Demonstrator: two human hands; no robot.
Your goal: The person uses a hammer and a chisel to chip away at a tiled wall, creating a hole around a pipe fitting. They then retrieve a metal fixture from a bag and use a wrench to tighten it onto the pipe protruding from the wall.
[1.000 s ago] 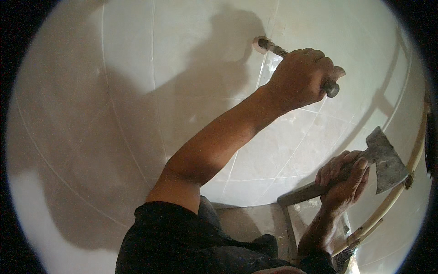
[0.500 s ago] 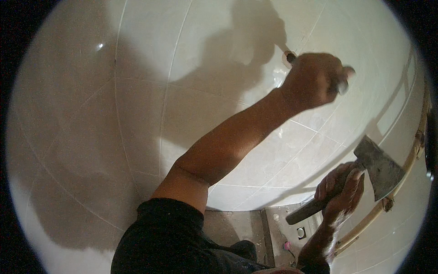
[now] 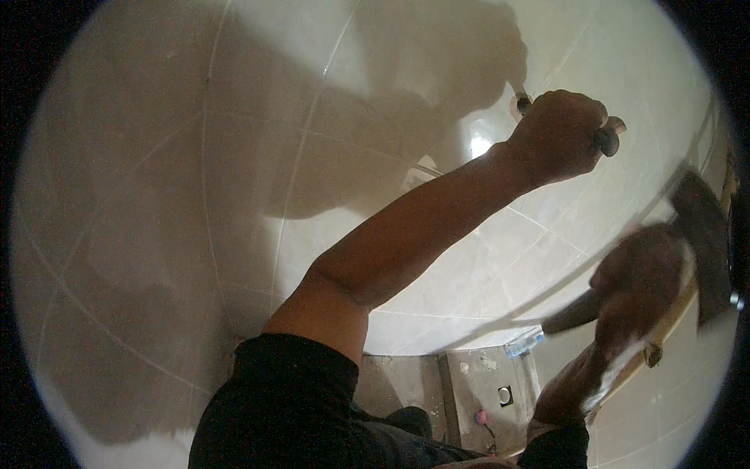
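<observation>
My left hand [image 3: 558, 139], at the end of an outstretched arm, is wrapped round a chisel [image 3: 606, 142] whose blunt end sticks out past my fist. The chisel's other end is mostly hidden; it meets the tiled wall [image 3: 437, 266] at a small rough hole [image 3: 517, 106]. On the right, my right hand [image 3: 644, 270] grips a hatchet [image 3: 703, 242] by its short handle. Hatchet and hand are blurred by motion. The hatchet head stands up beyond the fist, apart from the chisel.
A wooden pole [image 3: 630, 368] runs along the right side, behind my right arm. Below are a bare floor with a square drain [image 3: 505, 395], a pink round object [image 3: 480, 417] and a clear plastic bottle [image 3: 524, 344] by the wall. My shadow darkens the left tiles.
My right hand has swung the hatchet up and to the right, away from my body. My left hand still holds the chisel at the hole; the whole view has shifted slightly.
</observation>
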